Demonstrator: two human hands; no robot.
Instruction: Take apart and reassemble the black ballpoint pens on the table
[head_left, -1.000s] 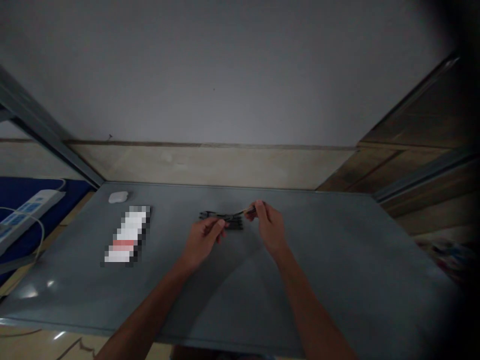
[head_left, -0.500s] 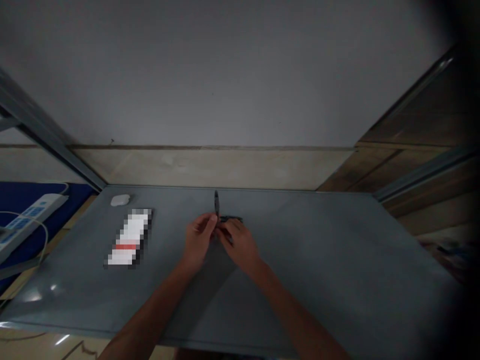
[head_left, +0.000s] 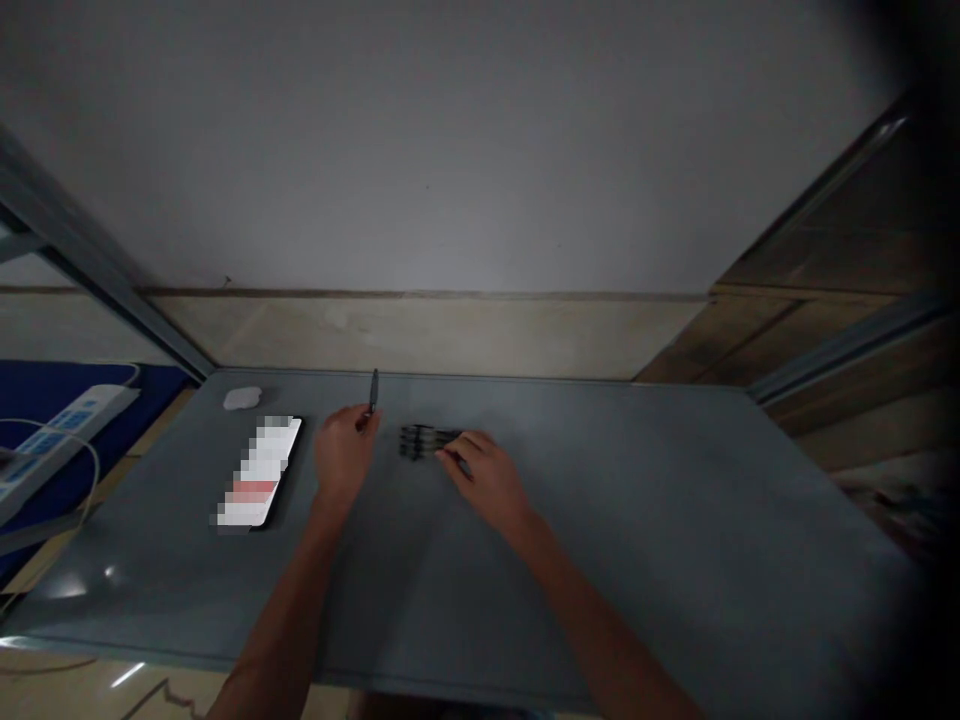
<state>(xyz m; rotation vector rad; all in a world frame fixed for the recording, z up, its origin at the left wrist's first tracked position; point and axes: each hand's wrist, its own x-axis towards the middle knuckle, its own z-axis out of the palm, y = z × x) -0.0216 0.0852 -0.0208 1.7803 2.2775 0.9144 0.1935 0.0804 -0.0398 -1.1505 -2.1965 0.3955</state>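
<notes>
A slim dark pen [head_left: 374, 388] points up from my left hand [head_left: 346, 448], whose fingers are closed around its lower end above the tabletop. Several more pens [head_left: 417, 441], dark with clear-looking barrels, lie side by side on the grey table. My right hand [head_left: 486, 475] is over their right ends, with thumb and fingertips pinched together on one of them. The fingers hide part of those pens.
A phone [head_left: 262, 475] with a lit, blurred screen lies on the table [head_left: 637, 540], left of my left hand. Behind it sits a small white earbud case [head_left: 242, 398]. A white power strip [head_left: 67, 435] with cables is at far left; a wall [head_left: 450, 335] rises behind.
My left hand has moved left, away from my right hand, carrying the upright pen. The row of pens on the table now shows between the hands. My right hand has hardly moved.
</notes>
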